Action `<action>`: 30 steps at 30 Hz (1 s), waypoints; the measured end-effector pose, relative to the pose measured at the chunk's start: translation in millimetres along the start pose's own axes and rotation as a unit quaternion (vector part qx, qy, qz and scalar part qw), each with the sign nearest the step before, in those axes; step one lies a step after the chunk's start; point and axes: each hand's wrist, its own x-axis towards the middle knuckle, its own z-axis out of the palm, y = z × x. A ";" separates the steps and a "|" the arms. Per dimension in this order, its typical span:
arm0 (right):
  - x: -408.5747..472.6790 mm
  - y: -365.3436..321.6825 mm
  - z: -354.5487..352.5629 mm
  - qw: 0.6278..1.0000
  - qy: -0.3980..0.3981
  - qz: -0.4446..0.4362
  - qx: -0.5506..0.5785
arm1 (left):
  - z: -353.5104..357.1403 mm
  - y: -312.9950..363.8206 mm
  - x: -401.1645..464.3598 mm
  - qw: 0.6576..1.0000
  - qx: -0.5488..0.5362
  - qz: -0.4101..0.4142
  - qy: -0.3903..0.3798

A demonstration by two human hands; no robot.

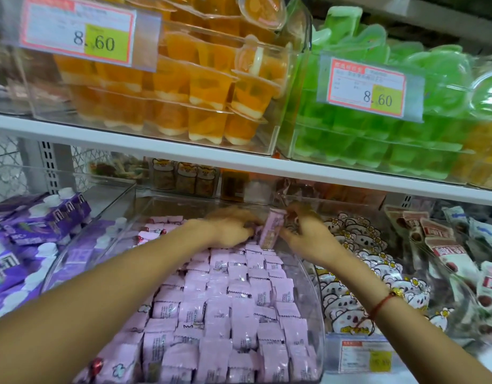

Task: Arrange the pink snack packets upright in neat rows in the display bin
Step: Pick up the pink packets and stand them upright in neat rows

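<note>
One pink packet [271,228] is held upright at the back of the clear bin [317,314], pinched between the left hand [233,227] and right hand [303,231]; both are blurred, so exact finger positions cannot be told. Risk: the standing rows [225,295] in front could be toppled by the forearms lying just above them. The packet may slump if released unsupported.

The lower shelf [106,189] carries a row of clear bins. The display bin [319,322] sits under the fingers [239,220], packed with pink packets [220,306]. Left of the fingers, a bin of purple cartons [40,217]; right of them, a bin of bear-print packets [358,245]. Above the fingers, the white upper shelf [156,139] bears bins of orange cups [206,87] and green cups [377,139].
</note>
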 end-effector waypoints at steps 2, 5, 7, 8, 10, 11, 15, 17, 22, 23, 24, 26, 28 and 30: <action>0.4 1.6 -0.1 1.000 -0.008 0.011 -0.012 | 0.9 0.7 -2.4 0.999 0.041 0.015 -0.033; 0.8 1.2 -0.8 0.999 -0.020 0.031 -0.004 | 11.3 2.5 -6.9 0.997 0.057 -0.012 -0.045; -0.6 -1.2 -0.8 0.999 -0.025 0.040 0.009 | 11.4 5.9 -6.1 0.997 0.034 -0.033 -0.058; -1.9 -2.5 -1.2 0.999 -0.021 0.042 0.019 | 9.4 7.9 -4.4 0.997 -0.006 -0.041 -0.060; -6.2 -6.0 -3.0 0.997 0.008 0.039 0.062 | 1.9 10.6 -1.2 0.990 -0.114 -0.071 -0.039; -8.6 -8.8 -4.9 0.994 0.031 0.040 0.097 | -3.6 12.5 -1.7 0.984 -0.158 -0.081 -0.014; -14.1 -20.8 -14.4 0.951 0.127 0.101 0.265 | -29.7 26.7 -21.1 0.956 -0.268 -0.087 0.084; -15.9 -26.1 -17.1 0.902 0.149 0.159 0.372 | -33.6 34.5 -37.6 0.950 -0.291 -0.064 0.089; -30.6 -36.5 -16.9 0.816 0.074 0.205 0.535 | -30.5 50.9 -62.8 0.968 -0.198 -0.038 0.148; -33.8 -37.0 -16.8 0.811 0.061 0.202 0.545 | -33.3 51.9 -63.1 0.967 -0.201 -0.042 0.151; -36.6 -37.3 -17.5 0.808 0.056 0.200 0.551 | -36.6 52.5 -63.0 0.962 -0.229 -0.049 0.140; -39.7 -36.8 -20.1 0.796 0.063 0.202 0.567 | -42.9 53.9 -64.3 0.933 -0.340 -0.078 0.089; -39.9 -35.2 -22.3 0.788 0.071 0.203 0.577 | -46.8 54.3 -67.9 0.876 -0.465 -0.130 0.025; -39.5 -35.0 -22.8 0.794 0.064 0.194 0.572 | -47.9 52.3 -69.8 0.840 -0.517 -0.163 -0.011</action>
